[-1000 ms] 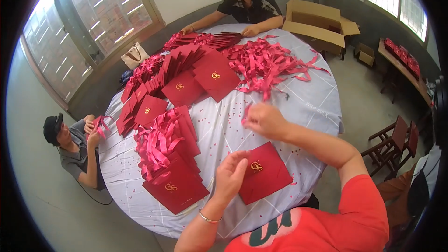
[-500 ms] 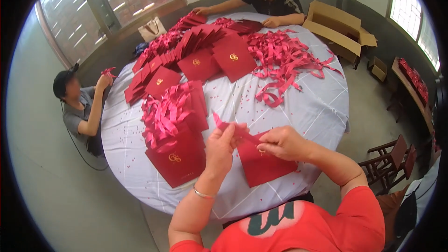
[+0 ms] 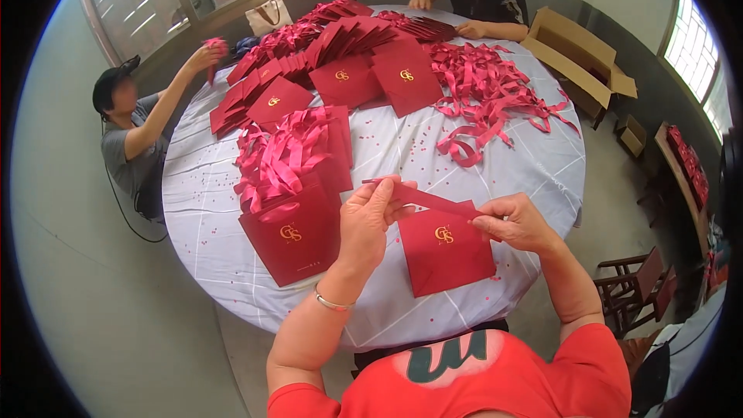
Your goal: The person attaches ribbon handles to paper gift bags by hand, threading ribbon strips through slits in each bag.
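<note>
A dark pink ribbon (image 3: 439, 203) is stretched between my two hands above the table. My left hand (image 3: 370, 215) pinches its left end, with a short tip poking out past the fingers. The other end is gripped by my right hand (image 3: 515, 223), thumb against fingers. Directly underneath lies a flat red paper bag (image 3: 449, 263) with a gold emblem, its top edge partly behind the ribbon and my right fingers. Beside my left forearm is a stack of red bags (image 3: 288, 251), heaped with looped pink ribbon handles (image 3: 280, 153).
Several piles of red bags (image 3: 348, 81) spread across the far side of the round, cloth-covered table (image 3: 387, 162). Loose ribbons (image 3: 495, 97) lie in a tangle at far right. One co-worker (image 3: 135, 124) sits left, another (image 3: 484, 0) behind. Cardboard box (image 3: 576, 50) stands beyond.
My hands have drawn apart, pulling the ribbon out longer between them; my right hand moved right. At left, the co-worker's raised hand has moved up and toward the table.
</note>
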The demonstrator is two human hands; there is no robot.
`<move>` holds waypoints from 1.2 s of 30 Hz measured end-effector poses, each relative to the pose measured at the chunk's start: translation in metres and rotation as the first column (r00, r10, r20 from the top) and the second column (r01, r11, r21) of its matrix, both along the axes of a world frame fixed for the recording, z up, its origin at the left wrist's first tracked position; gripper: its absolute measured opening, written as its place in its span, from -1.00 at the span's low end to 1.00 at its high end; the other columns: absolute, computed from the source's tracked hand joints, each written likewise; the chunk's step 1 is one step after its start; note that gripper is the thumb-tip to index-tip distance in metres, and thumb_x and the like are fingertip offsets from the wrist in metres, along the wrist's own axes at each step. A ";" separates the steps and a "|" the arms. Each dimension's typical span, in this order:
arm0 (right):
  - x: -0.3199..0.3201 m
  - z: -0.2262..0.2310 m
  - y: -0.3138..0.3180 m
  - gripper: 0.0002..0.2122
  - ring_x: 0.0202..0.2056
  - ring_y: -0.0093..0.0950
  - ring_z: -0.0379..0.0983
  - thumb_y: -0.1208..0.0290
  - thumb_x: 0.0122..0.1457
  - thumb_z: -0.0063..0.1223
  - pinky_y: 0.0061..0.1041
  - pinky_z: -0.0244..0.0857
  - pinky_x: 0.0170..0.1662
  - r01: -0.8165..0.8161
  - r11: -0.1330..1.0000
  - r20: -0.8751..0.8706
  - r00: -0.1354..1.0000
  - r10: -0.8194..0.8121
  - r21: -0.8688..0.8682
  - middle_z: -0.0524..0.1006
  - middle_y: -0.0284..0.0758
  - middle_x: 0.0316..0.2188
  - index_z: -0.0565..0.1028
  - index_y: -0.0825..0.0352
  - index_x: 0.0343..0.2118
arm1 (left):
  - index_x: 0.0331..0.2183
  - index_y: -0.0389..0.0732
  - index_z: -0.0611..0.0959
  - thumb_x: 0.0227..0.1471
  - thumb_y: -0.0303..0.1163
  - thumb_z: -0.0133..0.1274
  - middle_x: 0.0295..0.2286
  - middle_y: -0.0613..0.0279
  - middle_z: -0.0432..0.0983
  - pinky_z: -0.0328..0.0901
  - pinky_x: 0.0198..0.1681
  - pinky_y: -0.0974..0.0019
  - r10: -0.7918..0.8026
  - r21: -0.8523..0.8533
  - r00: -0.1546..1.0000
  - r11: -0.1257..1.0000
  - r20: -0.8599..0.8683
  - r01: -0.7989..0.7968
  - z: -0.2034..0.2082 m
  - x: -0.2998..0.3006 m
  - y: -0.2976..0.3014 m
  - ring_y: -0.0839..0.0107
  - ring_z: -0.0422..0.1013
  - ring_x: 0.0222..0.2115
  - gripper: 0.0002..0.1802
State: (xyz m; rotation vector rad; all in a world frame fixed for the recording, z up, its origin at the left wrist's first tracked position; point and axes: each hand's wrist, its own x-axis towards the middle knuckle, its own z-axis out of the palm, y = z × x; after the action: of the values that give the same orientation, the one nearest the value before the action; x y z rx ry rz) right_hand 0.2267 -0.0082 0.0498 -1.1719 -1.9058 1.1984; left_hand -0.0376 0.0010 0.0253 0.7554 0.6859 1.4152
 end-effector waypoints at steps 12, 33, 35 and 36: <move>-0.074 0.008 0.006 -0.83 -0.20 -0.35 0.53 0.57 0.08 0.20 -0.46 0.39 -0.11 0.009 0.852 -0.105 0.993 0.054 0.523 0.58 -0.20 -0.23 0.58 0.41 -0.24 | -0.26 -0.34 0.68 0.20 -0.39 0.09 -0.43 0.35 0.61 0.37 -0.35 0.52 -0.043 0.202 0.909 0.969 -0.415 0.138 -0.018 0.026 -0.019 0.68 0.43 -0.45 -0.80; -0.017 -0.034 -0.058 -0.94 -0.45 -0.27 0.52 0.51 0.06 0.20 -0.37 0.38 -0.38 -0.063 0.913 0.270 0.961 -0.053 0.403 0.56 -0.26 -0.50 0.55 0.33 -0.41 | -0.15 -0.33 0.51 -0.21 -0.43 0.31 -0.16 -0.07 0.47 0.22 0.05 0.07 0.343 0.418 0.240 0.772 -0.908 0.478 -0.023 0.040 -0.002 0.00 0.37 -0.07 -0.48; -0.016 -0.038 -0.055 -0.94 -0.45 -0.28 0.51 0.51 0.06 0.21 -0.37 0.37 -0.38 -0.037 0.932 0.232 0.971 -0.051 0.360 0.55 -0.26 -0.50 0.55 0.33 -0.42 | -0.16 -0.34 0.52 -0.18 -0.42 0.31 -0.17 -0.06 0.49 0.27 0.02 0.11 0.366 0.420 0.205 0.778 -0.908 0.468 -0.017 0.041 0.001 0.04 0.41 -0.09 -0.50; -0.016 -0.039 -0.054 -0.94 -0.45 -0.28 0.50 0.52 0.05 0.21 -0.37 0.37 -0.39 -0.013 0.948 0.198 0.979 -0.053 0.317 0.55 -0.26 -0.51 0.55 0.33 -0.42 | -0.16 -0.34 0.54 -0.16 -0.41 0.31 -0.18 -0.05 0.51 0.32 -0.01 0.16 0.391 0.426 0.175 0.781 -0.904 0.457 -0.015 0.042 0.002 0.07 0.45 -0.12 -0.52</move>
State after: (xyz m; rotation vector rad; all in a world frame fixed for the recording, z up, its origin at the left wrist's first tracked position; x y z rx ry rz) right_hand 0.2107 -0.0626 0.0109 -1.1686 -2.1359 0.7435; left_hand 0.0044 0.0031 0.0106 2.4257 1.1677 0.8611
